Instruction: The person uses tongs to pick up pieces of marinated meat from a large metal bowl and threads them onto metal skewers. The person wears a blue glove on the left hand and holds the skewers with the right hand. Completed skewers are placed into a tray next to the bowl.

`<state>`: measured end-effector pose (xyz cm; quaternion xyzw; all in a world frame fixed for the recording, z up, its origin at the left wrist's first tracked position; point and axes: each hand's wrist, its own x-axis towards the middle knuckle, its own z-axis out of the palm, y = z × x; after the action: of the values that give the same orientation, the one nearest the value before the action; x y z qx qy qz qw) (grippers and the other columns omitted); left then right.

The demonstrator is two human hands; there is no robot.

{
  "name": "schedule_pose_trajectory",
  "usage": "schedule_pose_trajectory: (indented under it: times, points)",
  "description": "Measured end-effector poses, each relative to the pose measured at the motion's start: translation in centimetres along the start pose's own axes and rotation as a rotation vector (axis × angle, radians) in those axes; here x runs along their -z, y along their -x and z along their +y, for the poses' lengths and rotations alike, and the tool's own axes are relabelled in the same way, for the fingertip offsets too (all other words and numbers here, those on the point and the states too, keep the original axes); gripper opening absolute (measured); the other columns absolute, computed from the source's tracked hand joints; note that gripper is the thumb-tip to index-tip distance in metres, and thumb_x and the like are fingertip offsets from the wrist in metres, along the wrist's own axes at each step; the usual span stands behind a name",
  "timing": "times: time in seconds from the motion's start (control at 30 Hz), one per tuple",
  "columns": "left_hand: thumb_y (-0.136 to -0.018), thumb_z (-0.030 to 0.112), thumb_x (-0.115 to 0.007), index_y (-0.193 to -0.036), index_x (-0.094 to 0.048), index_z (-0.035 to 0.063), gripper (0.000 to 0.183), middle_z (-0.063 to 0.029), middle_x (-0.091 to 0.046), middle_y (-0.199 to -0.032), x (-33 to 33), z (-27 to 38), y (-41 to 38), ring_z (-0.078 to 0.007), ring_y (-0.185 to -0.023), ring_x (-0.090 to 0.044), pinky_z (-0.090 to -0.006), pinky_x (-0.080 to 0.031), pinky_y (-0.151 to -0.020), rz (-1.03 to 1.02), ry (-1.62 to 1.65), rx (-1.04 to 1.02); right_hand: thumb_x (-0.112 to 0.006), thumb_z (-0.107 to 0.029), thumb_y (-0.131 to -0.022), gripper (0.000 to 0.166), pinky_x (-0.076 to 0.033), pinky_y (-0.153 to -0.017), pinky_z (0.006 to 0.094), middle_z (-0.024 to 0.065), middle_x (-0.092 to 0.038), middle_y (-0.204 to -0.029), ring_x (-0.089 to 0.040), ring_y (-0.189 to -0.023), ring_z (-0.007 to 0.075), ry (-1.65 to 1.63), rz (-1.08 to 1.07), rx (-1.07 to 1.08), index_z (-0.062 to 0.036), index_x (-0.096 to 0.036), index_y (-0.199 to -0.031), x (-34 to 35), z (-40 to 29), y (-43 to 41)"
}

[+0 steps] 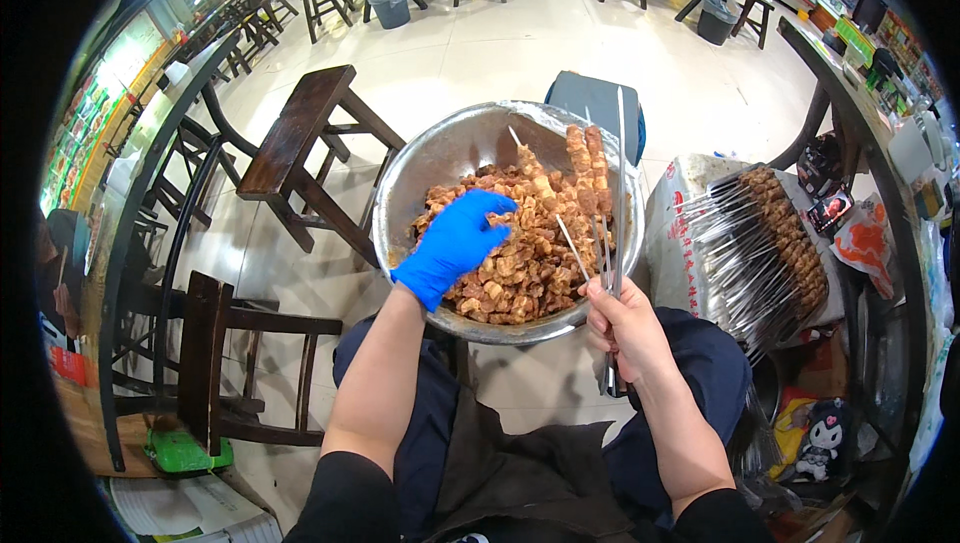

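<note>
Pieces of raw marinated meat [510, 284] are heaped in a large stainless steel bowl [442, 145] between my knees. Over the heap is my left hand [454, 239] in a blue glove, its thumb and fingers apart, with no piece visible in its grip; the fingers' undersides are hidden. My bare right hand [619, 325] grips a bundle of metal skewers [619, 168] at the bowl's front right rim. Two of them carry packed meat [589, 168] near their tips. Another skewer slants left, with meat threaded [536, 175] below its bare point.
To the right, loaded skewers [780, 243] lie in a tray on a white foam box [682, 183], beside a phone [831, 209] and a plastic bag [862, 239]. Dark wooden stools [300, 130] stand at left. A grey-topped stool [596, 93] is behind the bowl.
</note>
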<state>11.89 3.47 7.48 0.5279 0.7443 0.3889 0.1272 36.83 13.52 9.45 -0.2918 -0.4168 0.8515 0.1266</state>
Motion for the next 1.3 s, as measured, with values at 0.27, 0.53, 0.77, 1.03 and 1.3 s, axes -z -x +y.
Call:
schedule_pose_trajectory:
  times: [0.27,0.53,0.77,1.03,1.3]
  points:
    - [-0.081,0.011,-0.057,-0.103,-0.062,0.0084,0.023,-0.0178,-0.059,-0.099,-0.9,-0.1,-0.1,-0.0342,-0.094,-0.059,-0.041,-0.048,-0.085,-0.082,-0.153,0.012,-0.051,-0.014,-0.097,0.009,-0.019,-0.039,0.0212,-0.0031,-0.041,-0.056,-0.029,-0.042,0.0047,0.005,0.013,-0.013,-0.0066,-0.052,-0.093,0.6,-0.4,0.1]
    - [-0.086,0.013,-0.053,-0.106,-0.06,0.0066,0.022,-0.0151,-0.064,-0.091,0.3,-0.2,0.0,-0.0287,-0.079,-0.063,-0.0371,-0.051,-0.07,-0.141,-0.183,0.063,-0.051,-0.015,-0.097,0.009,-0.019,-0.039,0.0214,-0.0027,-0.042,-0.057,-0.028,-0.042,0.0048,-0.008,0.0,-0.038,-0.0068,-0.052,-0.093,1.1,-0.3,0.2]
    - [-0.098,0.029,-0.046,-0.102,-0.06,0.0035,0.03,-0.005,-0.065,-0.087,2.6,1.6,0.2,-0.0125,-0.07,-0.063,-0.0254,-0.049,-0.065,-0.215,0.536,0.415,-0.05,-0.015,-0.097,0.01,-0.019,-0.04,0.0217,-0.0029,-0.041,-0.057,-0.027,-0.042,0.0047,-0.028,-0.009,-0.043,-0.0065,-0.052,-0.094,1.2,-0.5,0.2]
    - [-0.084,0.019,-0.063,-0.096,-0.066,0.0068,0.017,-0.0051,-0.063,-0.091,1.5,0.4,0.7,-0.019,-0.087,-0.061,-0.0308,-0.048,-0.075,-0.242,0.165,0.067,-0.051,-0.016,-0.097,0.01,-0.019,-0.04,0.0212,-0.0033,-0.04,-0.057,-0.027,-0.043,0.0043,-0.019,-0.004,-0.055,-0.0066,-0.052,-0.094,0.9,-0.6,0.1]
    - [-0.067,0.017,-0.069,-0.076,-0.069,0.0111,0.011,-0.0107,-0.057,-0.096,-4.3,5.3,2.7,-0.0306,-0.092,-0.052,-0.0427,-0.042,-0.077,-0.244,-0.618,-0.25,-0.052,-0.015,-0.096,0.01,-0.019,-0.038,0.0221,-0.0024,-0.041,-0.057,-0.029,-0.042,0.005,-0.039,0.009,-0.032,-0.0058,-0.052,-0.093,1.2,-0.7,0.1]
